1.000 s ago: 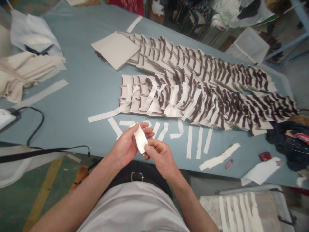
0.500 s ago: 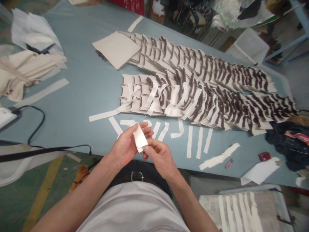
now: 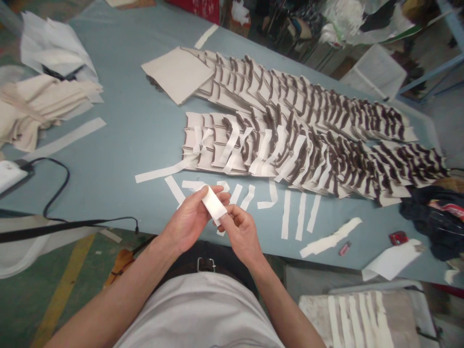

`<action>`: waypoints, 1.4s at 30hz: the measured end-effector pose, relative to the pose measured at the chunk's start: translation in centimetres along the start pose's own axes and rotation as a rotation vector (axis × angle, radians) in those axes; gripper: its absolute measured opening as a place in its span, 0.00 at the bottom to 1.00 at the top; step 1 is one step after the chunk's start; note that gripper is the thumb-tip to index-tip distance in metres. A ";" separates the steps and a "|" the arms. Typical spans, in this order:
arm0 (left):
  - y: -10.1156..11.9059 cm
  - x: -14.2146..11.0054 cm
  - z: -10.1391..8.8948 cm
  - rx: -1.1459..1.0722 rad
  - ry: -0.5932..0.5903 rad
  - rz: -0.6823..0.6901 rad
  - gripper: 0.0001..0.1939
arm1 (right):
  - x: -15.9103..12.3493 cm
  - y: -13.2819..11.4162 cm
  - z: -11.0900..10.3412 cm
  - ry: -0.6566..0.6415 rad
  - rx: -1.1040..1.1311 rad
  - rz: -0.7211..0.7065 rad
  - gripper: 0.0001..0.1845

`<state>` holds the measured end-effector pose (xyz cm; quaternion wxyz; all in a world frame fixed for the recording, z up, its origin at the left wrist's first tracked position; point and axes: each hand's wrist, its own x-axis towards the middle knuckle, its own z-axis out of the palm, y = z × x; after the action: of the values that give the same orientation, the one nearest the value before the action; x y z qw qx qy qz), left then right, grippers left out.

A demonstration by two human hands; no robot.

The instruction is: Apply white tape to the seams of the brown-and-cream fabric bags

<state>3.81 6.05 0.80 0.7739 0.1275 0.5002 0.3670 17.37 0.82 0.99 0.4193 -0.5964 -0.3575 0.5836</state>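
A white strip [image 3: 214,205], apparently folded or layered, is held between my two hands above the table's near edge. My left hand [image 3: 190,217] grips its upper end, thumb on top and fingers behind. With thumb and fingers my right hand [image 3: 239,230] pinches the lower end. Several loose white strips [image 3: 286,215] lie on the table just beyond and to the right of my hands. Farther back, overlapping rows of beige pieces with dark brown edges [image 3: 217,140] spread to the right, with more white strips laid across the nearer row.
A square beige panel [image 3: 177,75] tops the back row's left end. Bundled beige cloth [image 3: 47,104] and a black cable [image 3: 67,181] are at left. On the right lie a torn cream strip [image 3: 331,237], a small red box [image 3: 398,238] and dark cloth [image 3: 424,212].
My right hand has shifted slightly up and right along the strip's lower end. The strip's visible layers were fanned apart half a second ago and now look more aligned. The view has shifted slightly.
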 end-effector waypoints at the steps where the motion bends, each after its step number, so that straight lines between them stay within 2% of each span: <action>1: -0.3 0.1 -0.3 0.037 0.000 0.008 0.25 | 0.0 0.0 0.0 0.005 -0.005 -0.015 0.15; 7: -2.3 1.3 -2.0 0.267 0.103 0.157 0.28 | 0.0 -0.3 0.2 -0.024 -0.027 -0.084 0.14; 10: -2.6 1.5 -2.3 0.308 0.145 0.260 0.36 | 0.2 -0.3 0.1 -0.033 -0.033 -0.102 0.14; 11: -2.6 1.4 -2.3 0.315 0.130 0.276 0.37 | 0.3 -0.4 0.1 -0.033 -0.034 -0.106 0.14; 14: -2.4 0.9 -1.7 0.305 0.012 0.253 0.25 | 0.5 -0.5 -0.1 -0.033 -0.032 -0.128 0.14; 15: -2.3 0.7 -1.4 0.288 -0.030 0.233 0.23 | 0.6 -0.5 -0.2 -0.027 -0.031 -0.138 0.14; 19: -2.3 0.0 -0.5 0.193 -0.151 0.166 0.47 | 0.9 -0.4 -0.4 0.010 -0.028 -0.162 0.14; 21: -2.4 -0.1 -0.4 0.161 -0.189 0.166 0.49 | 1.0 -0.1 -0.5 0.026 -0.035 -0.160 0.14; 23: -2.6 0.0 -0.5 0.161 -0.186 0.178 0.42 | 1.1 0.2 -0.4 0.037 -0.041 -0.155 0.14; 25: -2.8 0.2 -0.6 0.173 -0.135 0.186 0.35 | 0.9 0.5 -0.3 0.039 -0.043 -0.152 0.14; 27: -3.0 0.5 -0.8 0.161 -0.051 0.194 0.32 | 0.4 0.6 -0.5 0.030 -0.047 -0.150 0.14; 30: -2.7 1.0 -1.7 0.116 0.109 0.235 0.34 | -1.1 0.7 -1.6 0.022 -0.056 -0.147 0.14; 33: -1.7 1.4 -3.3 0.091 0.242 0.291 0.34 | -2.7 0.8 -3.4 0.087 -0.026 -0.180 0.15; 37: -1.0 2.0 -5.0 0.119 0.344 0.294 0.32 | -4.4 0.4 -4.9 0.158 0.240 -0.211 0.16; 42: -1.3 3.1 -5.2 0.178 0.409 0.253 0.21 | -5.6 -2.1 -5.1 0.096 0.627 -0.209 0.16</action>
<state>0.58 6.45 -4.50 0.5904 0.1799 0.6566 0.4335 22.19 -3.94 4.99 0.6562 -0.4254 -0.1997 0.5904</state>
